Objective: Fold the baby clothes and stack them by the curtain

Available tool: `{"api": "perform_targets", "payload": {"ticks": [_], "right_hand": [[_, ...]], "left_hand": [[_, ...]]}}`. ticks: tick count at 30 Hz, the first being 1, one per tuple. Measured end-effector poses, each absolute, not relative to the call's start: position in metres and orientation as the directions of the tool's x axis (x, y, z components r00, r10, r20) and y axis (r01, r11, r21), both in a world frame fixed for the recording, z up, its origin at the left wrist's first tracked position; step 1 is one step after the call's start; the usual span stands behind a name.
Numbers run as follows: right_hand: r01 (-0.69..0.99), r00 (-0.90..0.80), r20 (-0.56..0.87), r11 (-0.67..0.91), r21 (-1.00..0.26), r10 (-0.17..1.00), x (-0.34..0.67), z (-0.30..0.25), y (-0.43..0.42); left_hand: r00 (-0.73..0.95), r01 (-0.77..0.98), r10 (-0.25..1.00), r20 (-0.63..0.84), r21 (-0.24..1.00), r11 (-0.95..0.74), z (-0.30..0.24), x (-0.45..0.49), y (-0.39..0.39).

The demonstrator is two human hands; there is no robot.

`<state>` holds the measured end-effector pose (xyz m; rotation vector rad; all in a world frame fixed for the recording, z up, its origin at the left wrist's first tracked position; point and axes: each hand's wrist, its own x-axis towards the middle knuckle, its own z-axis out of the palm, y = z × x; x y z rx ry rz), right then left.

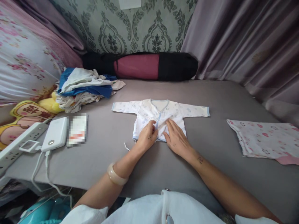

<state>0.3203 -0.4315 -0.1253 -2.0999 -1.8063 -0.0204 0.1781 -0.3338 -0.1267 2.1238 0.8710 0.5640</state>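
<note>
A small white baby shirt [161,113] with pale blue trim lies spread flat on the grey bed [210,174], sleeves out to both sides. My left hand [147,137] rests on its lower front, fingers curled and pinching the blue edge near the middle. Just to the right, my right hand [175,137] lies flat on the hem with its fingers stretched out. A cream bangle [115,178] sits on my left wrist.
A pile of mixed clothes [81,88] sits at the back left. Folded pink-patterned cloth [263,141] lies at the right. A white power bank [55,134], a power strip [21,141] and cables lie at the left edge. A black and maroon bag [140,66] lines the wall.
</note>
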Motion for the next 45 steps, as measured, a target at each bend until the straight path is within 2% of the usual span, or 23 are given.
{"api": "perform_targets", "payload": {"ticks": [5, 9, 11, 13, 16, 18, 20, 25, 31, 34, 41, 45], "right_hand": [[0.954, 0.298, 0.171, -0.297, -0.036, 0.939, 0.336, -0.129, -0.439], [0.95, 0.309, 0.07, -0.312, 0.028, 0.948, 0.347, -0.1, -0.432], [0.948, 0.318, 0.013, -0.318, 0.016, 0.948, 0.352, -0.082, -0.417], [0.946, 0.324, 0.047, -0.323, -0.043, 0.945, 0.354, -0.068, -0.393], [0.942, 0.279, 0.077, -0.257, -0.217, 0.957, 0.357, -0.061, -0.346], [0.923, 0.271, 0.031, -0.25, -0.293, 0.962, 0.359, -0.065, -0.315], [0.904, 0.278, -0.038, -0.275, -0.328, 0.96, 0.359, -0.072, -0.289], [0.868, 0.331, -0.225, -0.389, -0.309, 0.916, 0.361, -0.085, -0.254], [0.848, 0.345, -0.339, -0.445, -0.288, 0.876, 0.364, -0.09, -0.244], [0.857, 0.334, -0.322, -0.427, -0.287, 0.886, 0.365, -0.09, -0.245], [0.862, 0.431, -0.182, -0.463, -0.208, 0.884, 0.371, -0.094, -0.251], [0.882, 0.414, -0.138, -0.434, -0.183, 0.9, 0.366, -0.095, -0.252]], "left_hand": [[0.696, 0.493, 0.713, 0.089, 0.662, -0.564, -0.122, 0.181, -0.333], [0.694, 0.526, 0.717, 0.058, 0.639, -0.561, -0.116, 0.183, -0.336], [0.683, 0.539, 0.728, 0.062, 0.629, -0.559, -0.114, 0.184, -0.338], [0.665, 0.556, 0.74, 0.102, 0.594, -0.582, -0.114, 0.182, -0.339], [0.641, 0.602, 0.738, 0.213, 0.458, -0.655, -0.116, 0.175, -0.335], [0.641, 0.637, 0.726, 0.25, 0.354, -0.685, -0.117, 0.169, -0.33], [0.653, 0.665, 0.722, 0.228, 0.282, -0.691, -0.117, 0.163, -0.326], [0.673, 0.702, 0.73, 0.119, 0.207, -0.681, -0.113, 0.16, -0.321], [0.673, 0.668, 0.715, 0.19, 0.258, -0.698, -0.119, 0.165, -0.323], [0.669, 0.662, 0.714, 0.208, 0.268, -0.699, -0.131, 0.168, -0.324], [0.646, 0.741, 0.758, 0.095, 0.161, -0.652, -0.144, 0.173, -0.328], [0.652, 0.736, 0.753, 0.087, 0.165, -0.656, -0.141, 0.172, -0.328]]}}
